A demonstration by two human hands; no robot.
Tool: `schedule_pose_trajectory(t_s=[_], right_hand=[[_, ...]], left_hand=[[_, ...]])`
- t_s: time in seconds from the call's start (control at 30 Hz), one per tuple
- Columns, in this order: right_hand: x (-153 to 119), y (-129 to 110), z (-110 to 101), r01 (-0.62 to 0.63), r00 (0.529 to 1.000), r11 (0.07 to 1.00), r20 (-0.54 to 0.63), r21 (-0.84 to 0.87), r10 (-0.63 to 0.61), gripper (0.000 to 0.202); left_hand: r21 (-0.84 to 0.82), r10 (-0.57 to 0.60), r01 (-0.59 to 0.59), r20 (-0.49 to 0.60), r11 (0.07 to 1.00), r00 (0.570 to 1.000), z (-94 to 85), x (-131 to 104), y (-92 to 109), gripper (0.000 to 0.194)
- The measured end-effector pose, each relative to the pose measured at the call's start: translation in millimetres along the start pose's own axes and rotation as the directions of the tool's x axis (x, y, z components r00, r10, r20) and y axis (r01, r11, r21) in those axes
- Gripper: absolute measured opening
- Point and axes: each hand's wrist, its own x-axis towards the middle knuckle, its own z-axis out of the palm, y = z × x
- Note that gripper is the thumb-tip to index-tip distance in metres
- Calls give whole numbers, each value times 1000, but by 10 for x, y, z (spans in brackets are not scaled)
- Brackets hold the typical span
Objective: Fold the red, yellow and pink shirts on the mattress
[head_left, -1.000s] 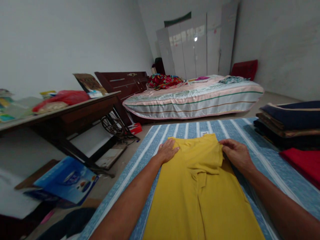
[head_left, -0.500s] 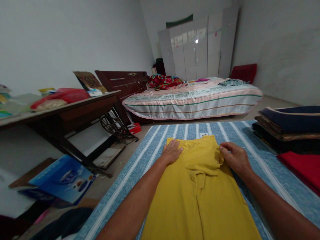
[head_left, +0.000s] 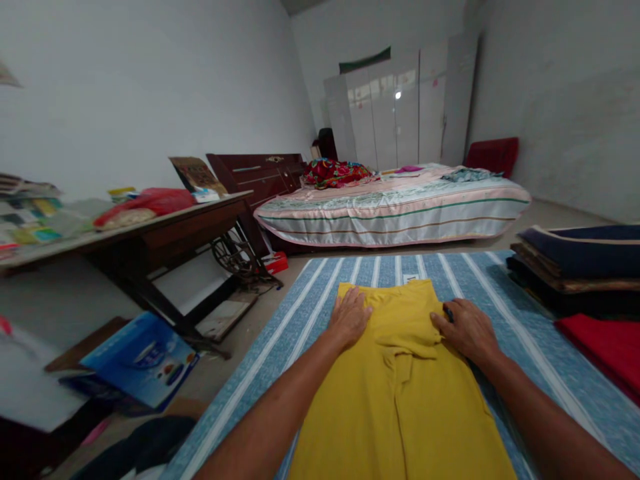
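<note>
Yellow trousers lie spread on a blue-and-white striped cloth, waistband away from me and legs running toward me. My left hand rests flat on their upper left corner, fingers stretched out. At the upper right edge, my right hand has its fingers curled, with the thumb on the yellow fabric; it appears to grip that edge. A small dark spot shows between thumb and forefinger, and I cannot make out what it is. Some loose folds bunch below the waistband.
On the right stand a stack of folded dark clothes and a folded red cloth. A bed lies beyond the striped cloth. To the left are a treadle sewing table and a blue carton on the floor.
My right hand has gone from pinching the raised right edge to lying lower against it, and the fabric there is flatter. My left hand stays on the waistband. The view has tilted up slightly.
</note>
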Motion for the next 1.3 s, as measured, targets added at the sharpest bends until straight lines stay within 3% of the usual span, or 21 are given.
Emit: schedule_pose_trajectory(t_s=[0.17,0.33,0.43,0.57,0.67,1.0,1.3], right_hand=[[-12,20,10,14,1000,1000,15,0,-14,36],[-30,41,28,21,999,1000,32,0,-21,37],[-38,56,49,18,999,999,27,28,-19,37],[-54,63,55,19,999,1000,37,23,-19,39],[-73,58,42,19,999,999,32,34,-20,39],[-48,64,55,28,999,999,38,25,-28,40],[-25,14,54,42,998,996,-57,80,-38,32]], left_hand=[[-58,4,3,130,998,992,50,-126,113,66],[-89,-17,27,110,996,994,14,-250,193,68],[-118,15,-3,101,993,995,-16,-514,282,72],[-197,76,-40,176,980,981,-20,-933,367,76],[-229,81,-32,209,973,975,-9,-1093,368,74],[-215,143,-116,117,970,983,87,-1080,302,71],[-149,128,-116,75,982,989,107,-1053,283,66]])
